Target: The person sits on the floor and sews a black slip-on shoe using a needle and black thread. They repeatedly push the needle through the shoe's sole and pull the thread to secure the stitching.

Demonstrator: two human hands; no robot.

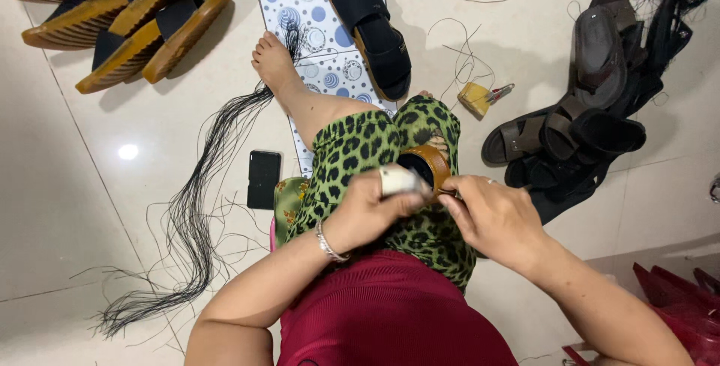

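- Your left hand (369, 208) was curled shut around a small white object (399, 180), thumb and fingers wrapped over it; can't tell what the object was.
- Your right hand (491, 216) was partly closed, fingertips pinching at the brown edge of the sandal (429, 167); exact grip point hidden behind the fingers.
- The sandal sat on your lap, on the green leopard-print fabric (360, 148), between both hands, tan sole rim facing up with a black inside.
- A silver bracelet (328, 244) was on your left wrist.
- A bundle of black thread (199, 208) lay on the floor to your left, running up to your bare foot (274, 64).
- A black phone (263, 178) lay flat just beside your leg.
- One black sandal (371, 28) rested on the dotted mat (315, 13) ahead.
- Tan-soled sandals (120, 13) were stacked top left; a dark sandal pile (592, 111) was on the right.
- A yellow block (474, 98) lay near that pile.
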